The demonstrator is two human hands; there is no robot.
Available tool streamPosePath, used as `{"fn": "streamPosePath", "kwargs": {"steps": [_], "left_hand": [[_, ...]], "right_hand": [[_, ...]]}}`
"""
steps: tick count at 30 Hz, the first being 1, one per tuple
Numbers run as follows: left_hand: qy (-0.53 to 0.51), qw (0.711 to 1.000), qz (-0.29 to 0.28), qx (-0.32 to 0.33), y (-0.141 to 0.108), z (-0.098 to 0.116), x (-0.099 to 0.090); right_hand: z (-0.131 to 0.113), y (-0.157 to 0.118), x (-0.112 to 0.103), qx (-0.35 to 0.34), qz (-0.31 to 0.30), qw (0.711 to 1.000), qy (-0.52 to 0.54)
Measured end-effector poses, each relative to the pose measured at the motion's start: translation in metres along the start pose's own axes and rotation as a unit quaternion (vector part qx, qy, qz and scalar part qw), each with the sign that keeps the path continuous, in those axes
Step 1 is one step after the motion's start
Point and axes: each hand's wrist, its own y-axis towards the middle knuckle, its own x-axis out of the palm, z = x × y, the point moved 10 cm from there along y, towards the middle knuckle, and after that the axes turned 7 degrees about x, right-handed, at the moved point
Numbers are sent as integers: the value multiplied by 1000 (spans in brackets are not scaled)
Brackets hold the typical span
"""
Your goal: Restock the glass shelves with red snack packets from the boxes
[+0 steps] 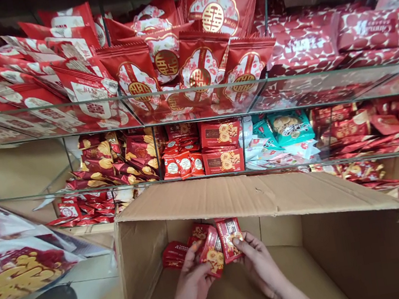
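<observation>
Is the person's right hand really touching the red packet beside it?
Touching: the head view shows the right hand gripping the red packet, its thumb lying over the printed front.

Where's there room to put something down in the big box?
On the floor of the cardboard box, between the right hand and the box's right wall: that patch looks bare. It's crowded at the left hand, with red packets in and behind it. The top shelf is crammed with bags.

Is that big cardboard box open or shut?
Open. The box shows its inside walls and bottom behind the left hand and right hand, which hold red packets.
</observation>
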Motion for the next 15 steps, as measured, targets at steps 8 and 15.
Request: {"fn": "streamPosePath", "kwargs": {"steps": [8,15], "left_hand": [[106,989,-98,-27,-10,-13,24],[-15,1000,-4,-6,-1,-1,7]], "right_hand": [[-4,-2,6,-14,-28,1000,1],[-3,0,0,8,-4,999,49]]}}
